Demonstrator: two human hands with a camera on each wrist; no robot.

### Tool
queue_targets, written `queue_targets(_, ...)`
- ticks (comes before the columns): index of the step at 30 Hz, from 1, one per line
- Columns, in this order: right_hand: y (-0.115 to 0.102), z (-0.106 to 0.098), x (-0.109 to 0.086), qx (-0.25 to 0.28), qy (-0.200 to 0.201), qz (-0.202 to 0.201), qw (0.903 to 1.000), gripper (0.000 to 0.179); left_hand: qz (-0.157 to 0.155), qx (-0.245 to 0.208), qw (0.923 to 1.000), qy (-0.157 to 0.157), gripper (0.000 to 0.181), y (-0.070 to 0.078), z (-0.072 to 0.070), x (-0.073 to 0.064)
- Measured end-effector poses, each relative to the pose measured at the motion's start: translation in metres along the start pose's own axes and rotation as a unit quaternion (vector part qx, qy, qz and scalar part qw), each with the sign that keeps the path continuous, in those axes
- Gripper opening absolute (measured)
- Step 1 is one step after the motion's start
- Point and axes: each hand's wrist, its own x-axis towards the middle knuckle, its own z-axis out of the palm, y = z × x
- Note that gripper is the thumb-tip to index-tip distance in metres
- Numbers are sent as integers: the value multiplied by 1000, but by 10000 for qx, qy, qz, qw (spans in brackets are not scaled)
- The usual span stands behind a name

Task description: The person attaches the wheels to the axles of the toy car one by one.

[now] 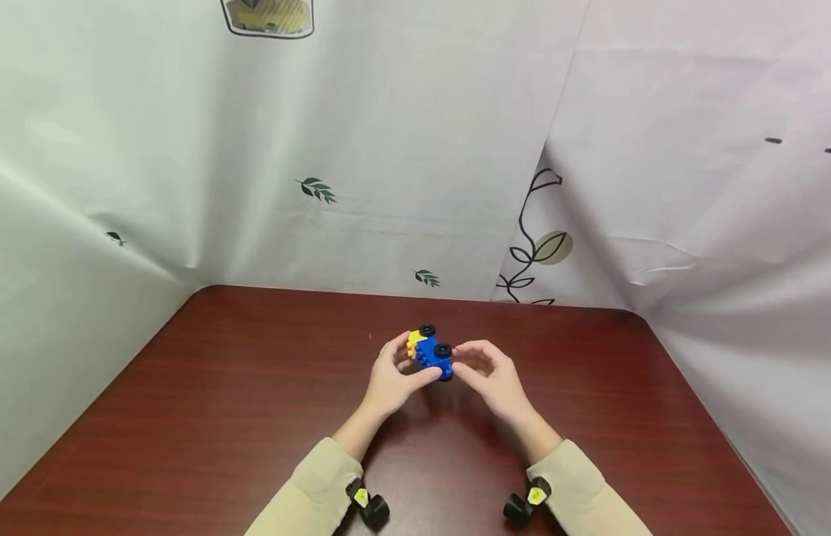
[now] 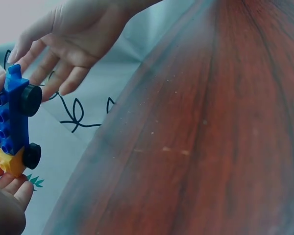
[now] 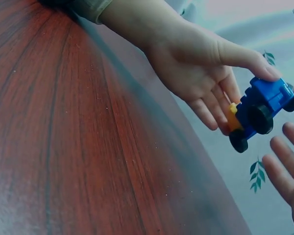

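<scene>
A small toy car (image 1: 433,352) made of blue and yellow building blocks with black wheels is held up over the table. My left hand (image 1: 391,381) grips it, the thumb on the blue end and the fingers at the yellow end. In the left wrist view the blue block's studs (image 2: 2,117) face left and two wheels show on its right side. My right hand (image 1: 494,378) is at the blue end, with thumb and index fingertips right beside it. Its other fingers (image 3: 284,161) are loosely extended below the car in the right wrist view.
The dark red wooden table (image 1: 221,417) has rounded far corners. A pale cloth (image 1: 415,149) with printed leaves and vines hangs behind and along both sides. Black wrist cameras (image 1: 374,512) are strapped over the light sleeves (image 1: 308,484).
</scene>
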Motion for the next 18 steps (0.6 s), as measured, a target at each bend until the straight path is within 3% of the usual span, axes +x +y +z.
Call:
queue_targets(8, -31, 8, -8, -910, 12, -899, 9918, 24, -290, -167, 9994, 61, 87, -1, 0, 2)
queue_targets(13, -35, 12, -8, -1143, 120, -1357, 9841, 19, -335, -210, 9992, 59, 87, -2, 0, 2)
queue_targets(18, -36, 13, -8, -1339, 337, -1509, 9789, 15, -335, -111, 9993, 111, 87, -2, 0, 2)
